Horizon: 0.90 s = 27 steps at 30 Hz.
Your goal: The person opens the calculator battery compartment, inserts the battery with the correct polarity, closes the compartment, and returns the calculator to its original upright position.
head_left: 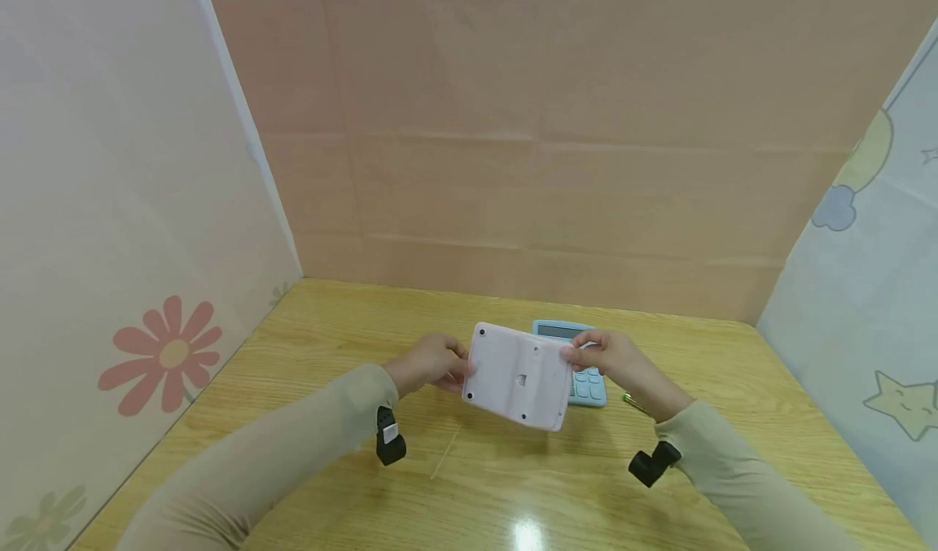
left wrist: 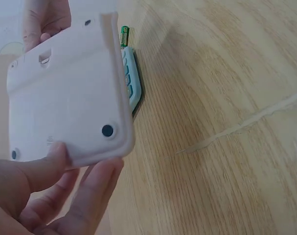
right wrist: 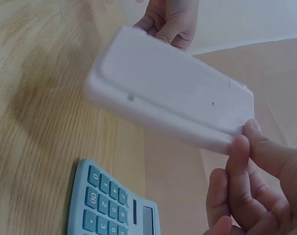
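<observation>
A pale pink calculator [head_left: 516, 378] is held up off the table, its back turned toward me. Dark round feet and a small latch [left wrist: 44, 57] show on that back; its front face is hidden. My left hand [head_left: 434, 362] pinches one short side, with the thumb on the back and fingers beneath. At the opposite end, my right hand [head_left: 611, 362] pinches the upper corner between thumb and fingers. Behind it a light blue calculator [right wrist: 111, 203] lies face up on the table, partly covered in the head view.
A green battery [left wrist: 124, 36] lies on the wooden table [head_left: 352, 323] beside the blue calculator, close to my right wrist in the head view. A brown paper-like backdrop [head_left: 528, 144] stands behind the table, with patterned side panels [head_left: 146, 209] left and right.
</observation>
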Each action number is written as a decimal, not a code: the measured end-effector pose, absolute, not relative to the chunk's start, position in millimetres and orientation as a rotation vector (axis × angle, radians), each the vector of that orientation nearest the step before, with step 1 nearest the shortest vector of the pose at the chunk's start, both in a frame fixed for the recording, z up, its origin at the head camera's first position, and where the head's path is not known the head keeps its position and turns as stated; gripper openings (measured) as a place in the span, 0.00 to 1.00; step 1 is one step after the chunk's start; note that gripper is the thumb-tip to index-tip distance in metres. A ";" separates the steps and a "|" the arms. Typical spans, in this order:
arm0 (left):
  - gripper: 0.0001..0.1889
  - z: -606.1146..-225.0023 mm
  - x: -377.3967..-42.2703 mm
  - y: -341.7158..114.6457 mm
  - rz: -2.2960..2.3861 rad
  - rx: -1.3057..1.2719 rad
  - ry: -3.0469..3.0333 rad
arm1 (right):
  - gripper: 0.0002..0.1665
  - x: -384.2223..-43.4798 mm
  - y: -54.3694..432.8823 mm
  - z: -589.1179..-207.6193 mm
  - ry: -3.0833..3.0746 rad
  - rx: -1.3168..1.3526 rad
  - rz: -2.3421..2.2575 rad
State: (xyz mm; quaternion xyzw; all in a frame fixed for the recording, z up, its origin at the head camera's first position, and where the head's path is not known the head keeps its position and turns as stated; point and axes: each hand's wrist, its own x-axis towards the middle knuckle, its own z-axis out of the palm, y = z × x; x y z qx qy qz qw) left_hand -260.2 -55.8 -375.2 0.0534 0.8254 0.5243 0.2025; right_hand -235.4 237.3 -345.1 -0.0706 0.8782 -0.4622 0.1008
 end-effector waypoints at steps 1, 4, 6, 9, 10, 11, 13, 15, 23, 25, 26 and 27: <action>0.07 -375.8 -260.9 -56.2 1.489 0.153 2.313 | 0.18 -235.0 237.2 -344.1 2.598 -0.205 -1.372; 0.07 -376.4 -262.4 -57.1 1.567 0.183 2.337 | 0.18 -233.8 236.7 -343.0 2.599 -0.189 -1.395; 0.07 -376.4 -263.3 -58.1 1.612 0.217 2.354 | 0.17 -233.4 236.7 -343.2 2.599 -0.180 -1.415; 0.07 -375.6 -264.0 -59.7 1.658 0.248 2.399 | 0.15 -232.4 237.2 -343.7 2.557 -0.190 -1.495; 0.07 -375.4 -264.1 -60.2 1.667 0.258 2.423 | 0.13 -231.9 237.3 -343.8 2.523 -0.198 -1.544; 0.07 -375.2 -264.4 -60.5 1.674 0.258 2.443 | 0.11 -231.5 237.4 -343.9 2.481 -0.209 -1.599; 0.07 -374.9 -265.1 -60.5 1.696 0.255 2.478 | 0.08 -230.7 237.0 -344.2 2.377 -0.227 -1.716; 0.07 -374.9 -265.6 -59.8 1.731 0.254 2.497 | 0.06 -230.2 235.7 -344.5 2.281 -0.235 -1.824; 0.07 -377.0 -266.0 -53.3 1.884 0.301 2.465 | 0.05 -227.6 225.8 -345.8 2.118 -0.203 -2.119; 0.07 -377.1 -265.5 -52.1 1.912 0.310 2.449 | 0.05 -226.5 225.0 -346.8 2.082 -0.194 -2.165; 0.07 -377.4 -265.1 -51.8 1.918 0.318 2.443 | 0.04 -226.2 224.9 -347.4 2.068 -0.192 -2.180; 0.06 -377.4 -264.5 -51.5 1.924 0.325 2.434 | 0.04 -226.0 225.0 -348.2 2.054 -0.189 -2.193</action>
